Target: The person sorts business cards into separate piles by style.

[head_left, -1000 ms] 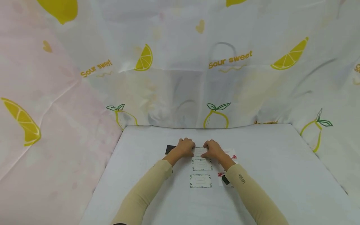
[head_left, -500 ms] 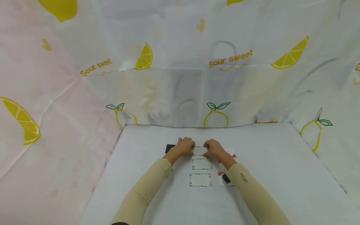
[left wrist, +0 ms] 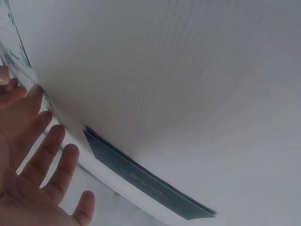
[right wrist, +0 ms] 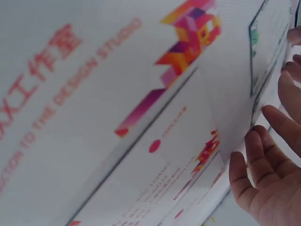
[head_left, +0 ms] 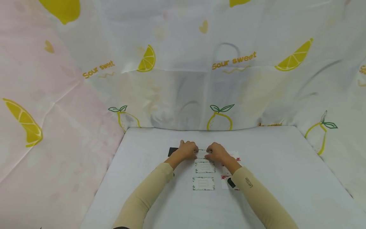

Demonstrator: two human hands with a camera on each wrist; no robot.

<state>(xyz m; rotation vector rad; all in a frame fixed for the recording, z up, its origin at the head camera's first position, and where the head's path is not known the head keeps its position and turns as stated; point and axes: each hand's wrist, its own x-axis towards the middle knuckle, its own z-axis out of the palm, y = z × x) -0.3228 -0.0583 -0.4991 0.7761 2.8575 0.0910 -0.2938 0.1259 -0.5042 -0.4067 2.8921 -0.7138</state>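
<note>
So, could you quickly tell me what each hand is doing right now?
Left hand: open, fingertips on the top green-bordered card.
Right hand: open, fingertips on the same card.

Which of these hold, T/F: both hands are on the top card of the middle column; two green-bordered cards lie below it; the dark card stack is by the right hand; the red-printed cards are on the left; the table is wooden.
1. Both the left hand and the right hand touch the top card of the middle column: true.
2. Two green-bordered cards lie below it, nearer the person: true.
3. The dark card stack is by the right hand: false, it lies beside the left hand.
4. The red-printed cards are on the left: false, they lie under the right forearm.
5. The table is bare wood: false, its surface is white.
</note>
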